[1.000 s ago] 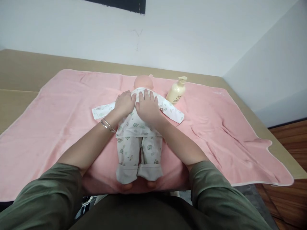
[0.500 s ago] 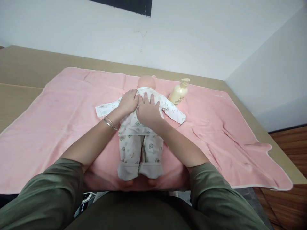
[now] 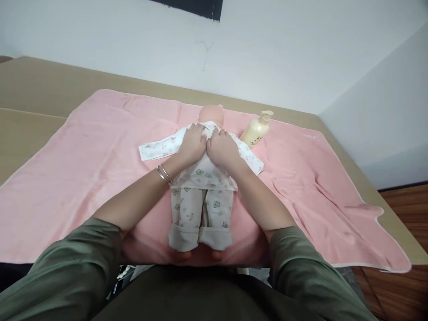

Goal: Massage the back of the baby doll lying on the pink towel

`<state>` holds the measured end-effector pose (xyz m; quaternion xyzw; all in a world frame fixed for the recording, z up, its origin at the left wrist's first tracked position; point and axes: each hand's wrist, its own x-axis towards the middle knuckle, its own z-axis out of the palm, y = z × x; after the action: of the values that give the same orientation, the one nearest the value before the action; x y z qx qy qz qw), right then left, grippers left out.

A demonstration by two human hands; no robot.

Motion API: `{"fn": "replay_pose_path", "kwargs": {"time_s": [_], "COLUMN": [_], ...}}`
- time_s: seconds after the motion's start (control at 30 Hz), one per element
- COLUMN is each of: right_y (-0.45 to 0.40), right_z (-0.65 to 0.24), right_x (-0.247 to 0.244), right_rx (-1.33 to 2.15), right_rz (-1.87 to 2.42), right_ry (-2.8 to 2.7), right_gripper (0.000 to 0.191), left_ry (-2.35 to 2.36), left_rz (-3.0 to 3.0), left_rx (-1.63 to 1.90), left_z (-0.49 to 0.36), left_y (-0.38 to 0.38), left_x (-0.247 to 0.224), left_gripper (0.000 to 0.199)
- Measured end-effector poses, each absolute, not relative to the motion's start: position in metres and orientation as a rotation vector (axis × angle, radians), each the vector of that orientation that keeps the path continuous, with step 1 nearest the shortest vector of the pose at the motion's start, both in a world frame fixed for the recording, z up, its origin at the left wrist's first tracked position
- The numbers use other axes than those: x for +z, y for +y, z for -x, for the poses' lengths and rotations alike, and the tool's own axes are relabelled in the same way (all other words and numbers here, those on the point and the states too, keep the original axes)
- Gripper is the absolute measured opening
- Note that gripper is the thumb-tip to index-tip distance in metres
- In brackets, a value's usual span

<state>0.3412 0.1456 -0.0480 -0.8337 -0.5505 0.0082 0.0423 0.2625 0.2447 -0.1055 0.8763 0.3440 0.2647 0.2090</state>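
Observation:
A baby doll (image 3: 211,115) in a white printed shirt (image 3: 200,174) and matching trousers (image 3: 219,205) lies stretched out on a pink blanket (image 3: 110,133), head away from me and sleeves spread to the sides. Its face does not show. My left hand (image 3: 193,143) rests on the upper part of the shirt, left of the middle, fingers bent into the cloth near the neckline. Beside it my right hand (image 3: 222,148) has its fingers curled on the shirt, the two thumbs close together. Fingertips are partly hidden. Both hands appear closed on the cloth.
A cream pump bottle (image 3: 257,130) stands tilted in view on the blanket, right of the doll's head. The wooden table (image 3: 43,84) shows beyond the blanket's edges, and a white wall (image 3: 267,53) rises behind it.
My right hand has gone from spread flat on the shirt to curled fingers, next to my left hand. The whole view has shifted slightly, so the doll appears further right.

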Motion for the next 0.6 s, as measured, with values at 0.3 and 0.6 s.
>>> {"fn": "replay_pose_path", "kwargs": {"time_s": [0.3,0.6], "right_y": [0.153,0.158], "right_z": [-0.366,-0.377], "right_x": [-0.046,-0.055], "right_rx": [0.202,0.198], "right_rz": [2.486,2.496], "right_ry": [-1.616,-1.568], "right_gripper": [0.059,0.073], "left_ry": [1.071,0.977], "left_rz": [-2.589,-2.462], "left_rx": [0.590,0.520], "left_z": [-0.261,-0.250], "left_y": [0.234,0.238], "left_x": [-0.095,-0.073], "left_gripper": [0.055,0.043]}}
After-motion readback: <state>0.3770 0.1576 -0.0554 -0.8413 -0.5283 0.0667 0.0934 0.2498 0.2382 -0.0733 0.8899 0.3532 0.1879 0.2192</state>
